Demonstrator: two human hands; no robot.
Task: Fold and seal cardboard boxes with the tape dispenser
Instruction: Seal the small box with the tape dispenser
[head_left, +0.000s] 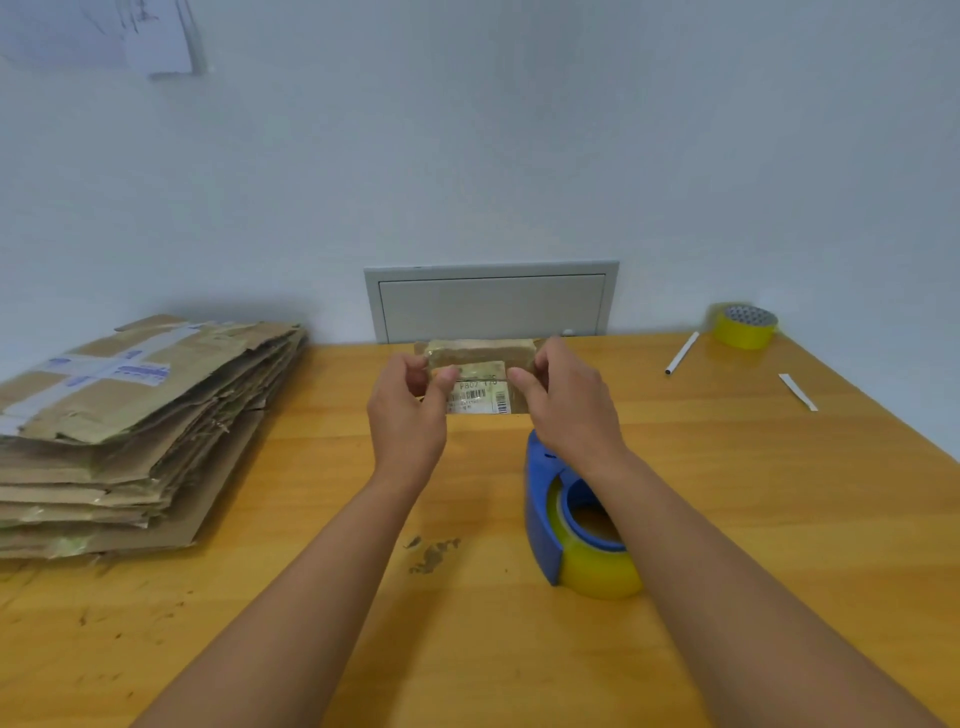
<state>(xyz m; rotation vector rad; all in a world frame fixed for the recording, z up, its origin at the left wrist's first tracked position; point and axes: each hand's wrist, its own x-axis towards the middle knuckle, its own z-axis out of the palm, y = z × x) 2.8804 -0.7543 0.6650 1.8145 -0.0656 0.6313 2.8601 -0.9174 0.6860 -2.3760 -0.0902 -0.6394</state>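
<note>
A small cardboard box (480, 358) with a white barcode label sits near the far edge of the wooden table (311, 597). My left hand (408, 410) pinches its left side with thumb and fingers. At the box's right side my right hand (563, 402) pinches it the same way. Below my right wrist a blue tape dispenser (545, 519) lies on the table, loaded with a yellowish tape roll (602, 569); neither hand touches it.
A tall stack of flattened cardboard boxes (135, 426) fills the table's left side. At the far right corner stand a yellow tape roll (744, 326), a white pen (681, 353) and a paper strip (797, 392). A grey wall panel (491, 301) is behind the box.
</note>
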